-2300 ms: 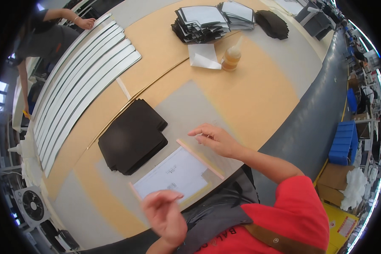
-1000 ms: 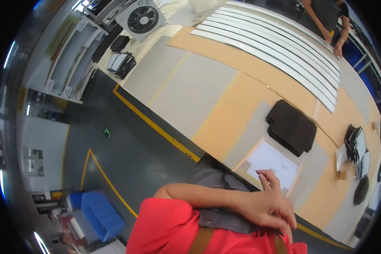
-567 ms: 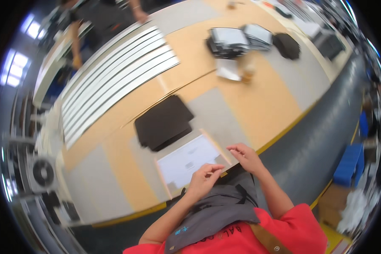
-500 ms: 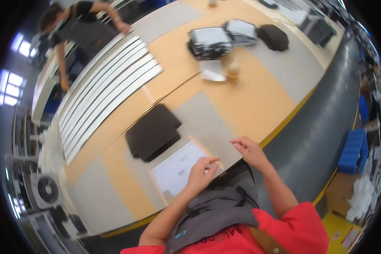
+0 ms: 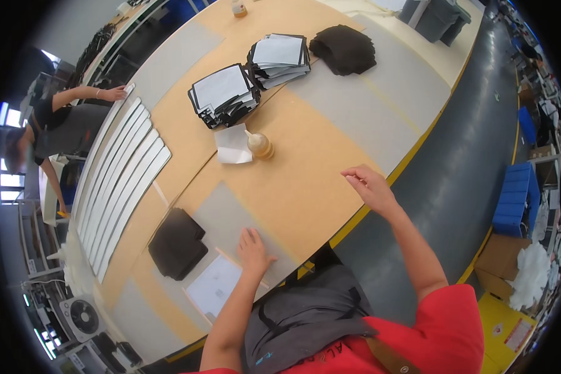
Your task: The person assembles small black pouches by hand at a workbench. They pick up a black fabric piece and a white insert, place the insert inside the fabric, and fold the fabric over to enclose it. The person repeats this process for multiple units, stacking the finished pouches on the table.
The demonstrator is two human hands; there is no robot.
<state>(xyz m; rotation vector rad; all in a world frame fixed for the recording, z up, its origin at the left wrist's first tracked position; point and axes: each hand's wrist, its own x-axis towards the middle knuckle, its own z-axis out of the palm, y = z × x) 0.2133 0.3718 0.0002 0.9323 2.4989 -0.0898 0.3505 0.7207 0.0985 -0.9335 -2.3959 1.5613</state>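
My left hand (image 5: 254, 251) lies with fingers stretched out on the grey part of the table, just right of a white printed sheet (image 5: 213, 285) edged with thin wooden-coloured strips. Beyond the sheet sits a stack of dark, notched flat pieces (image 5: 177, 244). My right hand (image 5: 372, 189) hovers by the table's right edge, its fingers curled together in a pinch. Whatever may be between those fingertips is too small to make out. Farther off stand a squeeze bottle of amber liquid (image 5: 260, 146) and a white paper (image 5: 234, 144) beside it.
Two piles of white-topped, black-edged pieces (image 5: 221, 89) and a dark stack (image 5: 343, 50) occupy the far table. Long white strips (image 5: 121, 187) lie in rows at left, where another person (image 5: 75, 128) reaches over. A blue crate (image 5: 514, 199) and cardboard box (image 5: 500, 265) stand right.
The view has swung, so the table's things sit farther left. My left hand has gone from a pinch at the sheet's edge to spread fingers on the table. My right hand stays pinched.
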